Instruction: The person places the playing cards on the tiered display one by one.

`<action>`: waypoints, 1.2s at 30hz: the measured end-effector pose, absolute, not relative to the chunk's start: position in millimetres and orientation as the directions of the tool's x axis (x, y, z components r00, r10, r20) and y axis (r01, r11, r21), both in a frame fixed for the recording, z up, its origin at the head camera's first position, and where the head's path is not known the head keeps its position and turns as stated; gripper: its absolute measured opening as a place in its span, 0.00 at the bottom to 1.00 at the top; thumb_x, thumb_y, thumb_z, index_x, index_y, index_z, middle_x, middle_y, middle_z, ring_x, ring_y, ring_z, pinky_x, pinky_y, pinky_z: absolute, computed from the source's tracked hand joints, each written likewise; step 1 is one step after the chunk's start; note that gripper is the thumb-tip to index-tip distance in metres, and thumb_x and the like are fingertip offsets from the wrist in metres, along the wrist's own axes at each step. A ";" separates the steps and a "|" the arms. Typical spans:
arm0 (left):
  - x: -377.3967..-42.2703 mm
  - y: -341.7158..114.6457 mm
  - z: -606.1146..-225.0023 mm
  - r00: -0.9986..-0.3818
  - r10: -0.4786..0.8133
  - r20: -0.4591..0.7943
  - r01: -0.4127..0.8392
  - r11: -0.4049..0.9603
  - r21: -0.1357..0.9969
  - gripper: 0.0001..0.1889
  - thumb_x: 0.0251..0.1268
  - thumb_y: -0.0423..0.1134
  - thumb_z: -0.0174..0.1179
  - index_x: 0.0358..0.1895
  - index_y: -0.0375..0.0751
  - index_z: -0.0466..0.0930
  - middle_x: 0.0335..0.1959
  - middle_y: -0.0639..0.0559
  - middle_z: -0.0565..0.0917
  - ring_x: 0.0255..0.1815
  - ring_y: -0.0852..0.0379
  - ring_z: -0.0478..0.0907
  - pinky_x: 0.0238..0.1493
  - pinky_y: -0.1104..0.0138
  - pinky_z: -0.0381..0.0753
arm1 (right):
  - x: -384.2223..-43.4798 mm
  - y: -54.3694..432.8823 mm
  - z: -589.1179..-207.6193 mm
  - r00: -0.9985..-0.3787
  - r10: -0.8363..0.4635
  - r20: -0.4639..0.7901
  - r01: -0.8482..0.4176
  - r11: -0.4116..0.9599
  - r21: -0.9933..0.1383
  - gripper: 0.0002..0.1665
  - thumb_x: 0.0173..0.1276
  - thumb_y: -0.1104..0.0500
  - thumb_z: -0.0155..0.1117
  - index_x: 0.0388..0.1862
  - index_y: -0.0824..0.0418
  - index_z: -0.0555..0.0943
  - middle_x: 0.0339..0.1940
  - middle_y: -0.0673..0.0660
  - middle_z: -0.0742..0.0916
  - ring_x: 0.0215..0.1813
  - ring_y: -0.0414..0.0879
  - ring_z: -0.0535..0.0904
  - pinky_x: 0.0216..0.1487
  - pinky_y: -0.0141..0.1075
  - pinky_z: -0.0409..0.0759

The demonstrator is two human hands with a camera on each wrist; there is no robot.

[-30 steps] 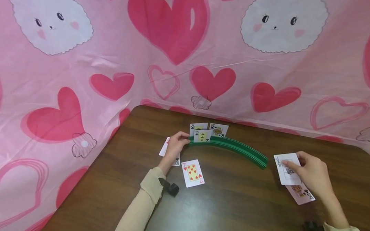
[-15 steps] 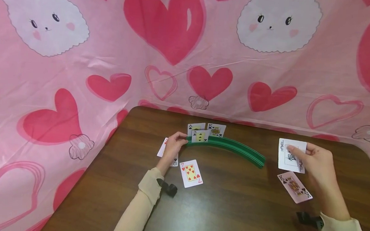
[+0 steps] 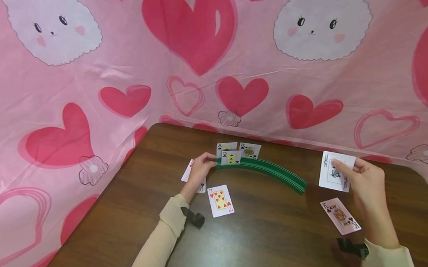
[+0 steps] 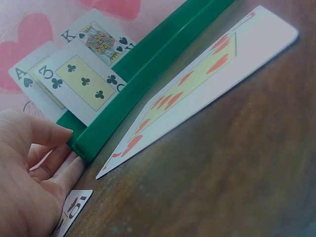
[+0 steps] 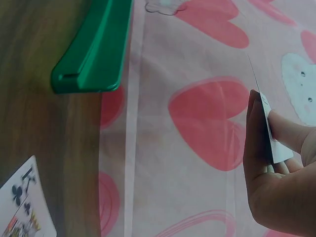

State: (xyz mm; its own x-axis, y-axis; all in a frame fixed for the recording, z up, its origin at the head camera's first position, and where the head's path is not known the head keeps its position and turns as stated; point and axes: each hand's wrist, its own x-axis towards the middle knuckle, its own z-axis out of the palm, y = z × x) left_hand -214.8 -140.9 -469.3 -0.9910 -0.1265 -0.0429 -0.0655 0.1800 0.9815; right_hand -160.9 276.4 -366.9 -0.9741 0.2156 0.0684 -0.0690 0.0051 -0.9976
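My left hand point(image 3: 199, 170) pinches the left end of a curved green card holder point(image 3: 269, 170). In its slots stand the ace of spades point(image 4: 30, 69), the three of clubs point(image 4: 81, 81) and the king of spades point(image 4: 100, 43). My right hand point(image 3: 370, 188) holds a joker card point(image 3: 332, 170) between thumb and fingers, raised above the table beyond the holder's right end; the right wrist view shows this card edge-on. Below it the king of clubs point(image 3: 340, 216) lies face up. The seven of hearts point(image 3: 220, 200) lies face up in front of the holder.
Partly hidden under my left forearm and hand are a ten point(image 4: 74, 210) and a red-marked card point(image 3: 187, 170). The brown wooden table point(image 3: 259, 235) meets a pink heart-printed cloth point(image 3: 132, 38) at its back and left. Black wrist cameras sit on both wrists.
My right hand has lifted the joker card off the king of clubs and moved it up and away toward the back. My left hand stays at the holder's end.
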 end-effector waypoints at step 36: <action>-212.7 -140.2 -468.9 -0.991 -0.128 -0.034 -0.056 0.172 0.984 0.11 0.74 0.31 0.59 0.54 0.38 0.85 0.56 0.45 0.84 0.54 0.47 0.80 0.63 0.52 0.77 | -178.3 231.8 -341.2 -0.961 0.203 0.190 -0.230 -0.197 -0.953 0.12 0.67 0.70 0.72 0.35 0.52 0.92 0.31 0.47 0.92 0.30 0.36 0.87 0.29 0.28 0.83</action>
